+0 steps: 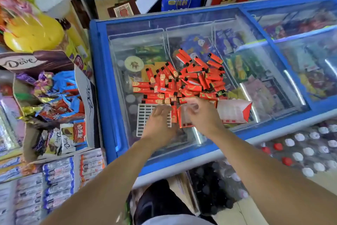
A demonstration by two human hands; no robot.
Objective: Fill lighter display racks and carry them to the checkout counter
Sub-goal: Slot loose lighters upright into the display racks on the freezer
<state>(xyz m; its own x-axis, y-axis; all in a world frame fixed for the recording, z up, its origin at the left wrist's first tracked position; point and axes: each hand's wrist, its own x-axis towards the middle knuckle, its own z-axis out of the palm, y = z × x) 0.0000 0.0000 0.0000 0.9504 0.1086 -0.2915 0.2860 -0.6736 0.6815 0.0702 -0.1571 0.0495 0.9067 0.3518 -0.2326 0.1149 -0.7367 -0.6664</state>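
A heap of red lighters (187, 78) lies on the glass lid of a blue chest freezer (102, 78). A white plastic grid rack (144, 115) lies flat on the glass just below the heap, its slots looking empty. My left hand (160, 124) rests on the rack with fingers spread, next to a single red lighter (174, 113). A red and white cardboard display box (235, 110) lies on its side to the right. My right hand (202, 113) is over that box's left end, fingers curled; the blur hides whether it grips anything.
Dove chocolate display boxes (54, 100) and snack packs fill the shelf at the left. Crates of capped bottles (306, 150) stand at the right below the freezer. More of the freezer's sliding glass lid (300, 46) stretches to the right. A dark shoe (156, 199) shows below.
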